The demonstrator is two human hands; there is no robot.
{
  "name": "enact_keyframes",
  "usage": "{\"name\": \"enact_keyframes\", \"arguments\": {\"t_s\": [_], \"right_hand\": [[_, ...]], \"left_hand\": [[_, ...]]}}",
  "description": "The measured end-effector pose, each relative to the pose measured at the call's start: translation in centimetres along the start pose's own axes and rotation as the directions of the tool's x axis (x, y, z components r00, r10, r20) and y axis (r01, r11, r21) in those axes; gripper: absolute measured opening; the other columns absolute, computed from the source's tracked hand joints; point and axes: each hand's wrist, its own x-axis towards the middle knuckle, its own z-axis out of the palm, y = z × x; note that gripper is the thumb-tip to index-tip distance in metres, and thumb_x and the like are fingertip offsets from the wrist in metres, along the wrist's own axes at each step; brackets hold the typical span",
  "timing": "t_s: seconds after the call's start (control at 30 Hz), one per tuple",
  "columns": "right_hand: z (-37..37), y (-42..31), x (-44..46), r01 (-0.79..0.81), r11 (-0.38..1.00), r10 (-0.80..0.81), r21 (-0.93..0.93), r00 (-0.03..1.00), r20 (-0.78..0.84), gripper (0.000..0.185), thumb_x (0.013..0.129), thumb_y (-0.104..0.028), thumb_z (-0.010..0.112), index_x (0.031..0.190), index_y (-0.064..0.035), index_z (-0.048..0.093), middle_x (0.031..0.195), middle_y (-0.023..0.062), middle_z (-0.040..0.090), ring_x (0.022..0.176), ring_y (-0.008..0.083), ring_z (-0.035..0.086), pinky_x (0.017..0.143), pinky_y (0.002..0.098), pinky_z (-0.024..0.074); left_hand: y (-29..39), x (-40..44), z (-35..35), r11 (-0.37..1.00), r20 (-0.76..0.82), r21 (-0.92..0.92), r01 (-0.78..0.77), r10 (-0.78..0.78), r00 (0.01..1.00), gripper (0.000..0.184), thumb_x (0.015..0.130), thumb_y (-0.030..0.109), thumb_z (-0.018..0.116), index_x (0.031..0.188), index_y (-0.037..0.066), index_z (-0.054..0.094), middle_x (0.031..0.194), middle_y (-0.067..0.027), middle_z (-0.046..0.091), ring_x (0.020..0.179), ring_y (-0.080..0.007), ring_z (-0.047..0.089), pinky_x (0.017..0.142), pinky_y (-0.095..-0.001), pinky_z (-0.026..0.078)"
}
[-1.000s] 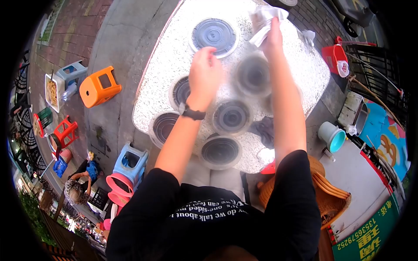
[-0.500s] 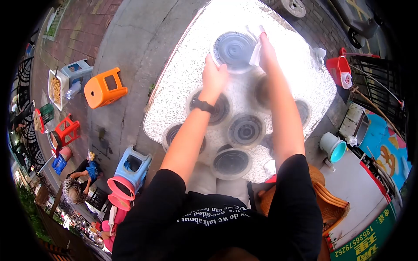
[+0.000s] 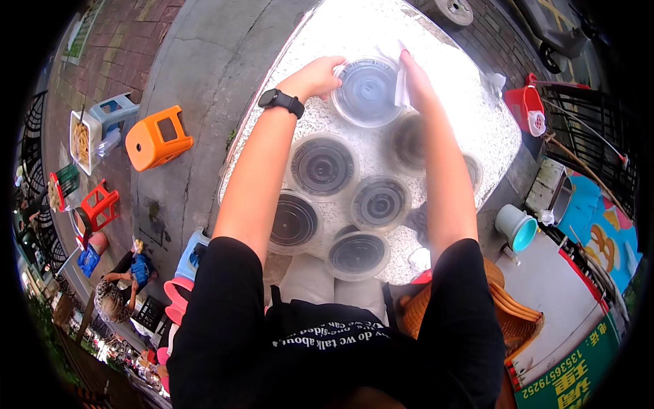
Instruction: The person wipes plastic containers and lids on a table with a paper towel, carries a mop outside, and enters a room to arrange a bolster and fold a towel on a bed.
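Observation:
A round clear-lidded container [image 3: 368,91] sits between my hands on the white speckled table [image 3: 449,82]. My left hand [image 3: 319,76], with a dark watch on its wrist, grips the container's left rim between thumb and fingers. At the right rim my right hand [image 3: 417,78] holds a white tissue [image 3: 402,85] against the container. Nearer to me stand several more lidded containers, among them one [image 3: 323,166] below my left forearm, one [image 3: 381,203] in the middle and one [image 3: 357,254] by the near edge. Another [image 3: 409,142] is partly behind my right forearm.
A dark cloth [image 3: 417,219] and crumpled white tissue [image 3: 420,259] lie near my right forearm. Left of the table are an orange stool [image 3: 157,140] and a seated person [image 3: 119,293]. On the right stand a red bucket [image 3: 523,109], a pale bucket [image 3: 516,227] and a wicker chair [image 3: 518,310].
My left hand has moved from over the table to the far container's left rim and taken hold of it. My right hand has brought the tissue down to its right rim.

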Motion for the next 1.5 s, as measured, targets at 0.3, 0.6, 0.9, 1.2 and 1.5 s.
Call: {"name": "enact_keyframes", "arguments": {"t_s": [0.3,0.6,0.9,1.2,1.5], "right_hand": [[-1.5,1.7,1.8,-0.02,0.984,-0.005,0.177,0.991,0.137,0.046,0.085,-0.029,0.031,0.122,-0.0028,0.025,0.113,0.0124,0.042,0.1,0.0203,0.045,0.084,0.03,0.0363],[0.7,-0.2,-0.7,0.027,1.0,-0.025,-0.015,0.995,0.095,0.044,0.085,-0.03,0.031,0.111,0.0053,0.037,0.102,0.0161,0.05,0.088,0.0195,0.052,0.077,0.029,0.0421],[-1.0,0.9,2.2,-0.017,0.936,-0.044,0.351,0.985,0.166,0.045,0.085,-0.034,0.025,0.109,0.0022,0.038,0.096,0.0164,0.052,0.087,0.0245,0.053,0.078,0.0349,0.0419],[-1.1,-5.4,-10.1,0.336,0.661,-0.243,0.671,0.942,-0.232,0.047,0.085,-0.034,0.018,0.113,0.0003,0.036,0.11,0.0156,0.044,0.101,0.0291,0.044,0.086,0.0388,0.0355],[0.1,-0.7,-29.5,-0.036,0.331,-0.182,0.943,0.978,0.101,0.041,0.085,-0.028,0.03,0.111,0.003,0.037,0.109,0.0141,0.046,0.098,0.0262,0.046,0.086,0.0335,0.0352]], "left_hand": [[-2.8,-3.0,8.1,0.985,-0.499,-0.161,-0.062,-0.027,0.866,0.05,0.074,0.007,0.049,0.117,0.0,0.026,0.068,-0.011,0.049,0.053,-0.0141,0.053,0.047,-0.0233,0.043],[-1.0,-1.4,2.8,0.962,-0.269,0.229,-0.146,0.207,0.941,0.047,0.07,-0.004,0.043,0.116,0.006,0.036,0.075,-0.0165,0.055,0.066,-0.0232,0.056,0.061,-0.0315,0.044],[3.0,-1.3,0.7,0.782,-0.078,0.606,-0.143,0.237,0.968,0.046,0.073,0.002,0.041,0.116,0.019,0.04,0.087,-0.0161,0.055,0.078,-0.0286,0.053,0.067,-0.0336,0.042],[0.1,-6.3,5.3,0.951,-0.679,0.194,-0.24,0.307,0.667,0.032,0.073,0.005,0.041,0.104,-0.003,0.041,0.098,-0.0191,0.043,0.095,-0.0309,0.042,0.084,-0.0353,0.033],[7.7,-19.6,15.5,-0.276,0.183,-0.944,0.182,0.023,0.983,0.047,0.081,0.038,0.032,0.111,0.001,0.039,0.108,-0.0124,0.046,0.101,-0.0254,0.043,0.09,-0.0378,0.031]]}}
